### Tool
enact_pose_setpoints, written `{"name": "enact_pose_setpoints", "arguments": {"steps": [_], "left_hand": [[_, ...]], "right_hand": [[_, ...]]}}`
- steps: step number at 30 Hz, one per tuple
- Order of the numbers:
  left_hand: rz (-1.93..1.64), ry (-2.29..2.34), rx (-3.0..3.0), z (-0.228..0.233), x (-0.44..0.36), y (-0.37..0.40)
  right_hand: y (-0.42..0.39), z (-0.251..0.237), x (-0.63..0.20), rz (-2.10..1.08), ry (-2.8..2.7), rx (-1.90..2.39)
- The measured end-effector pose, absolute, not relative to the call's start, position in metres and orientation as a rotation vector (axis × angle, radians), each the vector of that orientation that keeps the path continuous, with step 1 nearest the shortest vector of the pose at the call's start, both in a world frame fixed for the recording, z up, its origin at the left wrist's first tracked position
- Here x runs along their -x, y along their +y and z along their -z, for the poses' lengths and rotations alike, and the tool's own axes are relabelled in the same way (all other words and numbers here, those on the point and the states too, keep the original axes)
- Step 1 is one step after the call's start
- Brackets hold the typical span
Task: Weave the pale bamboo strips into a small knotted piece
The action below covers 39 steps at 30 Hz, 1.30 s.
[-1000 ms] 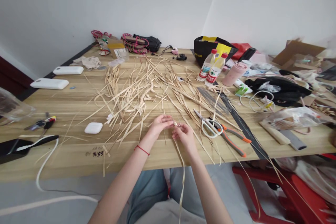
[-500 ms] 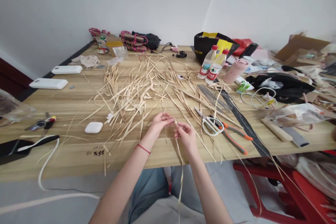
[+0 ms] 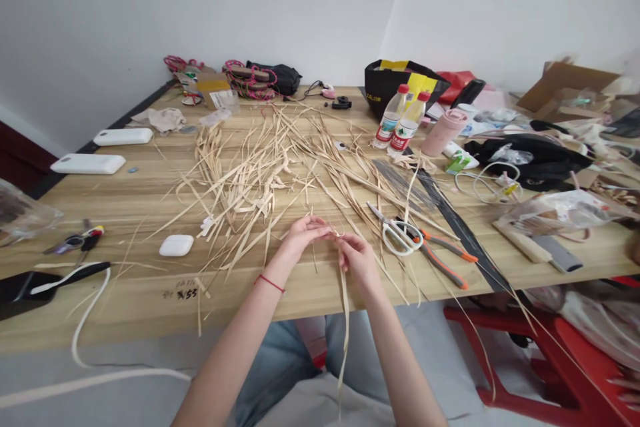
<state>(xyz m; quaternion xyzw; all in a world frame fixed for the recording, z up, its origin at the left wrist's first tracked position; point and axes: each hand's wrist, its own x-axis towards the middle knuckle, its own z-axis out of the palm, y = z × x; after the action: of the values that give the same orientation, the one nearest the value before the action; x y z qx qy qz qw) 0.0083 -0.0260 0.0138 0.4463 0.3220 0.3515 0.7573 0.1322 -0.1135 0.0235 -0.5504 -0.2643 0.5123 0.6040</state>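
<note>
Close together above the table's front part, both hands pinch one pale straw-like strip (image 3: pixel 345 320). My left hand (image 3: pixel 306 235), with a red cord at its wrist, is closed on the strip's upper end, where a small curl shows between the fingertips. My right hand (image 3: pixel 356 255) is closed on the same strip just below that curl. From there the strip hangs down over the table edge to the lap. Fingers hide most of the gripped part. A heap of loose strips (image 3: pixel 235 173) lies beyond the hands, with a knobbly woven piece (image 3: pixel 274 181) on it.
White-handled scissors (image 3: pixel 400 237) and orange-handled pliers (image 3: pixel 445 260) lie right of my hands. Two red-capped bottles (image 3: pixel 393 120) and a pink tumbler (image 3: pixel 445 132) stand farther back. A white case (image 3: pixel 176 245) lies at left. A red stool (image 3: pixel 550 373) stands below the table at right.
The whole view has shifted slightly. Both hands still pinch the strip, and the curl between the fingertips looks a little different. The hanging end has swayed slightly.
</note>
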Motion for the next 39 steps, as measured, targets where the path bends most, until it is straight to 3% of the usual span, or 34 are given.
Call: {"name": "enact_pose_setpoints", "arguments": {"steps": [13, 39], "left_hand": [[-0.745, 0.709, -1.010, -0.012, -0.009, -0.026], [-0.712, 0.755, -1.027, -0.013, -0.008, -0.028]], "right_hand": [[-0.112, -0.020, -0.124, -0.974, -0.726, 1.316], [-0.110, -0.021, -0.119, -0.937, -0.469, 1.305]]}}
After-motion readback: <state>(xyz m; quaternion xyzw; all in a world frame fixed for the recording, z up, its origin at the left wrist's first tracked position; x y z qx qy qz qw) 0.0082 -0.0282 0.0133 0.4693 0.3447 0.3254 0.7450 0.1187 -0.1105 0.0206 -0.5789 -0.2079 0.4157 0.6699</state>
